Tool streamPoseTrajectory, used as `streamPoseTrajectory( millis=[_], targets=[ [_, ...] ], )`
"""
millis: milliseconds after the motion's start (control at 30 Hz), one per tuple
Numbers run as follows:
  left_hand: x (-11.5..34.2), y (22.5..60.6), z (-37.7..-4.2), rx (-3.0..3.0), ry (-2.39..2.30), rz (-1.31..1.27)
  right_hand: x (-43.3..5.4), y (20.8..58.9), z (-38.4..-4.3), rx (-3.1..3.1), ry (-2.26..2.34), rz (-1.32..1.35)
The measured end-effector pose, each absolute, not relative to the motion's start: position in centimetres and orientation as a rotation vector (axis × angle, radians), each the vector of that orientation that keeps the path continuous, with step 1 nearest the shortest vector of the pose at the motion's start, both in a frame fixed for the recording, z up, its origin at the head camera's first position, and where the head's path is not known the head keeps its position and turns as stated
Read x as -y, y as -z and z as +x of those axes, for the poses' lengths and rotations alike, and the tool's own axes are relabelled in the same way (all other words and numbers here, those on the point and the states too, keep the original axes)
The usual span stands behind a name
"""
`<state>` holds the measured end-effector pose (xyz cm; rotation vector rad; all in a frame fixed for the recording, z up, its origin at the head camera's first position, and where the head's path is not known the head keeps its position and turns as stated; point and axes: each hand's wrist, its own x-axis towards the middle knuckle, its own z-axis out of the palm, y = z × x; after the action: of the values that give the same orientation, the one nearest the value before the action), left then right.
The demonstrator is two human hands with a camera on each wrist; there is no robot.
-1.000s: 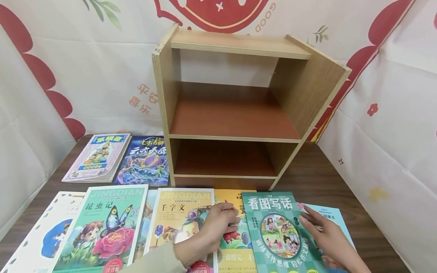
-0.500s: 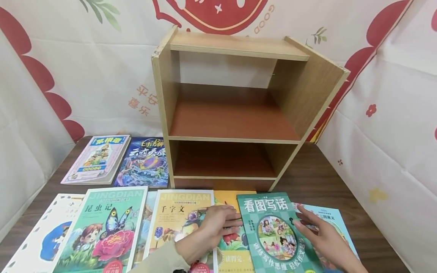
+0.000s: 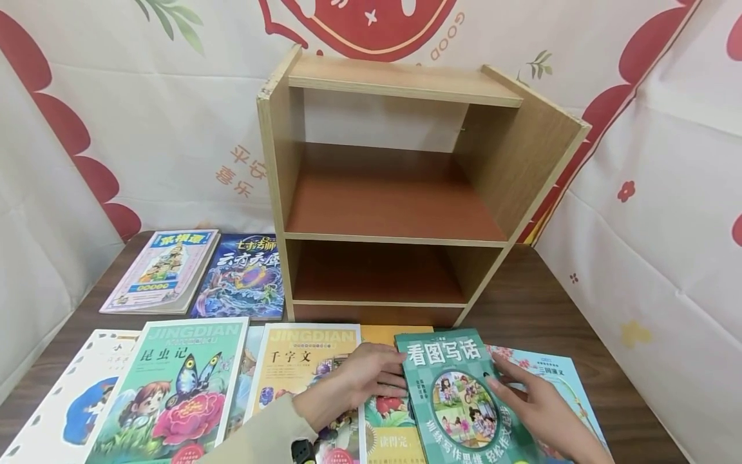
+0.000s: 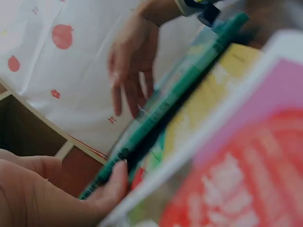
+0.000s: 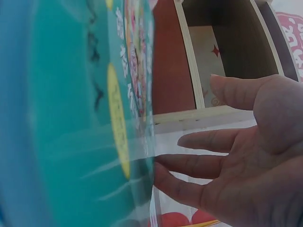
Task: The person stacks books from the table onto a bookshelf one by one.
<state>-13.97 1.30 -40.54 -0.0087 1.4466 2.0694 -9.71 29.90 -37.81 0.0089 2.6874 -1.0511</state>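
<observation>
A green book (image 3: 464, 406) with a round picture on its cover lies tilted, partly over a yellow book (image 3: 391, 419) and a light blue book (image 3: 553, 380). My left hand (image 3: 368, 380) lies above a cream-covered book (image 3: 301, 361), its loosely bent fingers at the green book's left edge. The thumb (image 4: 116, 182) touches the green spine in the left wrist view. At the right side of the green book is my right hand (image 3: 536, 406). Its fingers (image 5: 189, 163) are spread and fairly straight, with tips against the book's edge in the right wrist view.
A wooden shelf unit (image 3: 394, 238) stands behind the books. Left of my hands lie a green butterfly book (image 3: 174, 393) and a white book (image 3: 75, 393). A pink book (image 3: 159, 270) and a dark blue book (image 3: 240, 277) lie behind. Patterned cloth (image 3: 174, 129) hangs around the table.
The green book has slid left and turned slightly, uncovering more of the light blue book. My right hand has shifted left with it, while the left hand stays nearly in place.
</observation>
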Motion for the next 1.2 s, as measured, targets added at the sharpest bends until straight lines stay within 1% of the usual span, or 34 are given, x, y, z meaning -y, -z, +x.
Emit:
streamPoseTrajectory(
  millis=[133,333,633,967,1200],
  targets=[
    [-1.5,40.8,-14.3,-1.441,-2.044,0.030,-29.7,37.7,-9.7,-2.674,1.106,-0.036],
    [-1.2,40.9,-14.9,-1.453,-1.996,0.137,-29.3,38.0,-9.8,-2.636,1.215,-0.172],
    [-0.3,40.6,-14.5,-1.676,-1.866,0.391,-29.0,37.7,-9.7,-2.535,1.260,-0.261],
    [0.2,40.6,-13.9,-1.519,-2.044,0.359,-31.1,36.5,-9.1,-2.295,1.172,-0.152],
    [2.3,39.0,-14.3,-1.531,-2.111,0.408,-31.7,35.4,-9.0,-2.222,1.256,-0.125]
  ],
)
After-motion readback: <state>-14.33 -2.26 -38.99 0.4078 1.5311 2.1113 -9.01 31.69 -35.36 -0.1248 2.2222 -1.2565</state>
